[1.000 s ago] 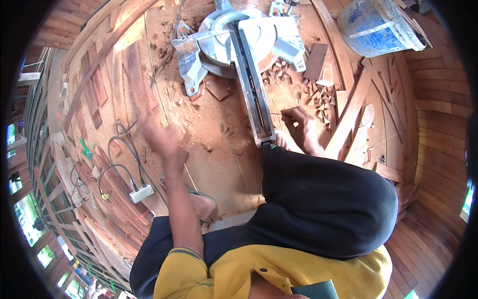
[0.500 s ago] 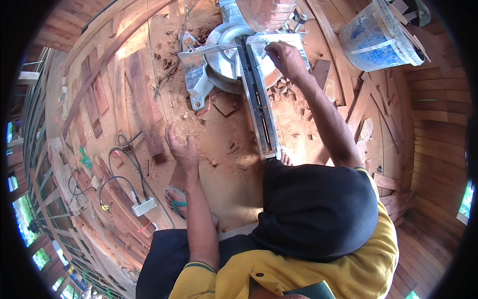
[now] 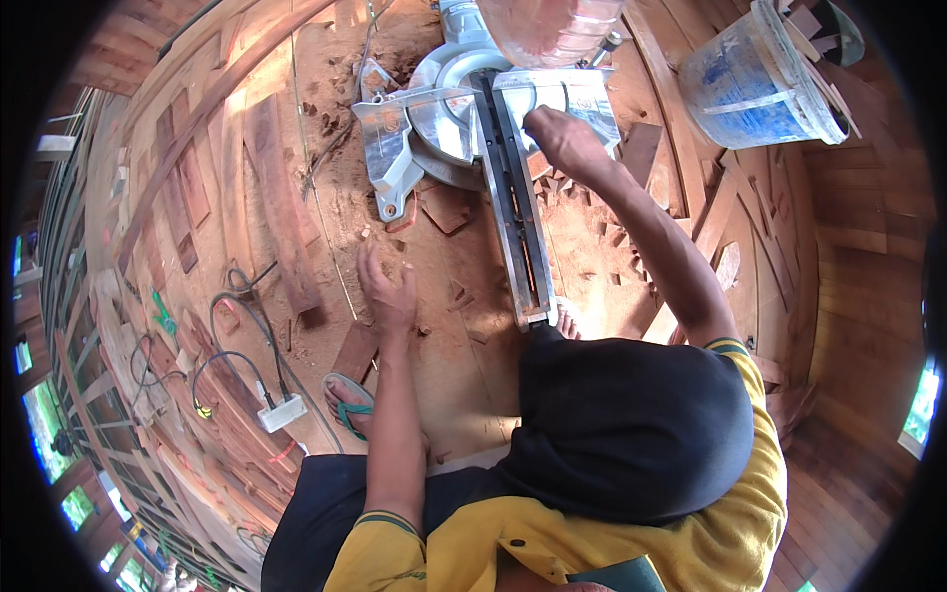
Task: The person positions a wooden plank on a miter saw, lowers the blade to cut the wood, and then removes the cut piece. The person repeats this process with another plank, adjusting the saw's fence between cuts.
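Observation:
A silver mitre saw (image 3: 456,148) stands on the wooden floor, with a long slotted metal arm (image 3: 517,217) running from its round table toward my knee. My right hand (image 3: 564,141) is closed beside the arm's far end, over the right side of the saw table; whatever its fingers hold, if anything, is hidden. My left hand (image 3: 391,296) hovers above the floor left of the arm, its fingers loosely bent and apart with nothing gripped. Small wooden offcuts (image 3: 570,189) lie scattered right of the arm, and a flat wood piece (image 3: 449,209) rests by the saw's left foot.
A blue-and-white bucket (image 3: 755,84) with wood strips in it stands at the far right. Long boards (image 3: 281,212) lie at left. A white power strip (image 3: 282,412) with dark cables sits near my sandalled foot (image 3: 347,403). Sawdust covers the floor around the saw.
My right hand has drawn back slightly toward me along the saw table. My left hand has shifted a little to the right, and a wood piece near my left foot has come into sight.

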Available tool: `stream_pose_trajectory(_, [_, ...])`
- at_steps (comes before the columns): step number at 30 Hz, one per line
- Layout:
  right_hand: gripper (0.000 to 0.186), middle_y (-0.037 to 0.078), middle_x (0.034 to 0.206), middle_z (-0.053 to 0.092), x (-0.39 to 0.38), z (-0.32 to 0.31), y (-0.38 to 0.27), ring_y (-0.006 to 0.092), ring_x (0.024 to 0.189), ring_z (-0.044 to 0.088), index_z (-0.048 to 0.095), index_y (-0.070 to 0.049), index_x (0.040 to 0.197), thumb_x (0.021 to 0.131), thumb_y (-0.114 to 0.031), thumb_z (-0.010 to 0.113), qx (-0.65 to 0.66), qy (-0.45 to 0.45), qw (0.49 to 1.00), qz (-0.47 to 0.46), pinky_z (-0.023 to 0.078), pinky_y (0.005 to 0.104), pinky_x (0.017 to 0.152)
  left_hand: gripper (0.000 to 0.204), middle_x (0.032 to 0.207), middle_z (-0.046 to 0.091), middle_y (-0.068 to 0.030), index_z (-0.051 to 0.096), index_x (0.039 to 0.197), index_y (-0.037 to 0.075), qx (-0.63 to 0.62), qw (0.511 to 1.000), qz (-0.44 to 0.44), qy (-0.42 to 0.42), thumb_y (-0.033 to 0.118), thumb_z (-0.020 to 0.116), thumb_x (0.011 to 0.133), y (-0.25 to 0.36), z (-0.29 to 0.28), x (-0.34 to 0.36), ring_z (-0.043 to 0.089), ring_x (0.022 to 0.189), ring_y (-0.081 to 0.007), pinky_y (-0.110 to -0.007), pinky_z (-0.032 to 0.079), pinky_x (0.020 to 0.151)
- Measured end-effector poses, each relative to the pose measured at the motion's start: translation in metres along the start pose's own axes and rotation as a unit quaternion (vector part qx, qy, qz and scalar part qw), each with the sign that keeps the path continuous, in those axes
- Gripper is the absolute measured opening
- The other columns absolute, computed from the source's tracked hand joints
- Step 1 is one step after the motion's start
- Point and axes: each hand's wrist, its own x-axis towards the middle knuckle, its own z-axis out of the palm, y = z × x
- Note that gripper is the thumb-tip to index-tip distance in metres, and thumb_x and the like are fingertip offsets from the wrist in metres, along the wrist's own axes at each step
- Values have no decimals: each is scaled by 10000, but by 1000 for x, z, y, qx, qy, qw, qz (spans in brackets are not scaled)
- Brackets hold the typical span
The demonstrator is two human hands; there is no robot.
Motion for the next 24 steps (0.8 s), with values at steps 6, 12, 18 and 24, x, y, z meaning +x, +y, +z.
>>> stream_pose_trajectory(6, [302,211,1030,745,28,-23,-13,426,902,728,641,-67,1283,1030,-232,648,147,92,984,25,593,490,806,730,1588,431,-234,514,1457,-10,129,989,78,-6,318,755,850,-4,20,-17,347,1518,-431,-584,210,1283])
stream_pose_trajectory(12, [280,171,1006,757,71,-2,-2,382,924,731,734,-108,1159,980,-321,711,34,161,986,14,584,488,814,732,1584,438,-231,519,1446,-11,137,987,84,-2,334,759,847,-6,19,-15,356,1516,-422,-584,214,1283])
stream_pose_trajectory(18, [221,137,1036,745,102,27,4,352,962,728,745,-146,1109,1015,-308,628,-88,123,988,13,568,509,800,711,1578,444,-226,530,1419,-12,146,985,92,3,333,756,839,-6,21,-16,365,1511,-422,-586,224,1279])
stream_pose_trajectory(24, [174,125,1059,750,108,28,-13,324,1014,721,724,-108,1032,972,-212,598,-138,134,981,-6,509,473,908,716,1571,451,-222,526,1416,-11,154,982,105,10,324,758,827,-8,21,-15,372,1505,-423,-599,240,1266])
